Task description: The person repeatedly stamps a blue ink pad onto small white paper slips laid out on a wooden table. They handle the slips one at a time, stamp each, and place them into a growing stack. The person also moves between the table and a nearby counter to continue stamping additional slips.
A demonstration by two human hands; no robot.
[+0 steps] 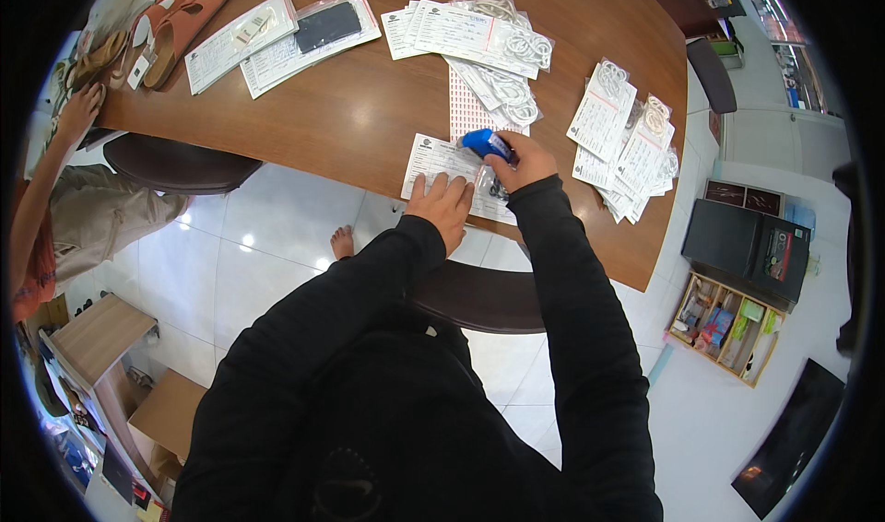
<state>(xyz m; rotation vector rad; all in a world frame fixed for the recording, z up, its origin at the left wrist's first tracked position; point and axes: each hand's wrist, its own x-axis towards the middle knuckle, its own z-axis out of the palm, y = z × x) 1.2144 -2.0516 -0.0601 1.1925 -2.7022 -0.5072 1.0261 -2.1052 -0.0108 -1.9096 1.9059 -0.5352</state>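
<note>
At the near edge of a brown wooden table [369,107], viewed from above: one printed paper form [433,161], white, lying flat, its lower margin close to the table's rim. Left hand [441,204]: open, fingers spread and pressed flat on the form, grasping nothing. Right hand [523,161]: closed around a small blue handheld tool [485,143], apparently a stapler or stamp, though the view is too small to be sure; the tool's end rests at the form's right edge, where a clear plastic bag [493,186] partly shows beneath the hand. Both forearms in black sleeves.

Just behind the blue tool: a sheet with a red dotted grid [466,107], partly covered by bagged items. Beyond it: a fanned stack of printed forms with clear bags of white rings [479,34]. To the right, near the table's curved edge: a second heap of like forms and ring bags [627,140], well apart from the hands. Far left of the tabletop: two more bagged forms, one with a dark rectangular item [327,26], and beside them several tan sandals [180,24].

Off the table: another person's hand [78,112] resting at the far left corner; dark seat pads under the table's edge; a bare foot [343,242] on the white tiled floor; a black box [747,246] and a wooden compartment tray [728,328] at right.
</note>
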